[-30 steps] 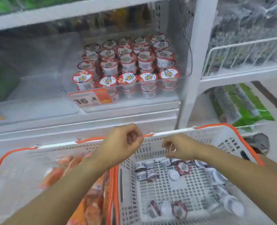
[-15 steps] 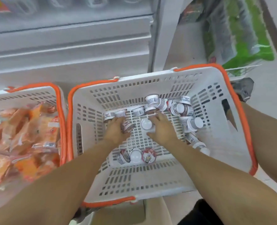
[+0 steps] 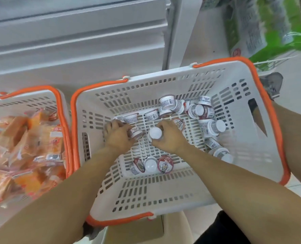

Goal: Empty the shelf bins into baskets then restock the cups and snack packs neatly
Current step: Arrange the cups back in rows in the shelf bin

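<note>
- Both hands reach down into the white basket with the orange rim, working among small cups scattered on its slotted floor.
- The left hand has its fingers curled around a cup lying on its side, near the basket's far-left corner.
- The right hand grips an upturned cup, its plain white base showing; the fingers wrap its sides.
- The two held cups sit just beside each other at the middle of the basket floor.
- Compared with half a second ago, the hands sit in nearly the same spot, now closed more fully on their cups; a second ago they were up at the basket's far rim, facing the shelf.
- The cups are small white tubs with printed labels and red-and-white foil lids; a heap lies along the far edge and right side, and three cups lie in a row at the near edge.
- A second basket to the left holds orange snack packs.
</note>
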Motion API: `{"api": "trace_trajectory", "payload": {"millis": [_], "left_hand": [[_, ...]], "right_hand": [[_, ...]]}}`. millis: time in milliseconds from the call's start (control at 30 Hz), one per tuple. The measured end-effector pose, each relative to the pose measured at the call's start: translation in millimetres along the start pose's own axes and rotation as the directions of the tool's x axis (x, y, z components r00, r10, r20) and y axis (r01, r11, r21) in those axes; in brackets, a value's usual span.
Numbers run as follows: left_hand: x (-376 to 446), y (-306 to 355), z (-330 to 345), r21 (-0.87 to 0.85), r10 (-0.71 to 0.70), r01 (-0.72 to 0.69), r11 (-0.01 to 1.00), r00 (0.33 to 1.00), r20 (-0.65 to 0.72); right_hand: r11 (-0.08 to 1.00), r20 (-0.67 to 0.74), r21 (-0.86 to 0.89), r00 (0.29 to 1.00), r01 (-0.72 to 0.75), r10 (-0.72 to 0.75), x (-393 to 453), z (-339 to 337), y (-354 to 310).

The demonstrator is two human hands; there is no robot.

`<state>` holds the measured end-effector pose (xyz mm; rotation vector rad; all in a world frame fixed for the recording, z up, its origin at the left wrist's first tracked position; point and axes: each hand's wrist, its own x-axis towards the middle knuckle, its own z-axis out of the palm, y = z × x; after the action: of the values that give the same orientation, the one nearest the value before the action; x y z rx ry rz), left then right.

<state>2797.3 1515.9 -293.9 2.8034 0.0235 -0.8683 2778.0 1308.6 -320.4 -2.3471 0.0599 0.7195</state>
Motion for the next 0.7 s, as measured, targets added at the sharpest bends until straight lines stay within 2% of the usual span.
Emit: {"api": "trace_trajectory", "payload": {"millis": [100, 200, 267, 400, 567, 700], "left_hand": [[1, -6, -1, 0.016, 0.057, -0.058, 0.998, 0.996, 0.061], [-3, -7, -10, -0.053, 0.062, -0.055, 0.997, 0.991, 0.123], [-8, -7, -10, -0.061, 0.062, -0.053, 0.997, 0.984, 0.165], [-15, -7, -1, -0.088, 0.033, -0.019, 0.996, 0.987, 0.154], [-25, -3, 5, -0.332, -0.033, 0.055, 0.942, 0.997, 0.070], [-25, -5, 11, -0.342, -0.130, 0.139, 0.929, 0.990, 0.050]], "right_hand": [[0.977, 0.075, 0.203, 0.996, -0.069, 0.054, 1, -2, -9], [0.882, 0.143, 0.443, 0.984, -0.160, 0.107, 4, -2, -17], [0.850, 0.210, 0.489, 0.972, -0.195, 0.103, 5, -1, -18], [0.891, 0.335, 0.401, 0.939, -0.213, 0.073, 6, 5, -15], [0.966, 0.387, 0.216, 0.921, -0.142, 0.049, 6, 26, -19], [0.999, 0.391, 0.022, 0.920, -0.040, 0.028, 5, 49, -21]]}}
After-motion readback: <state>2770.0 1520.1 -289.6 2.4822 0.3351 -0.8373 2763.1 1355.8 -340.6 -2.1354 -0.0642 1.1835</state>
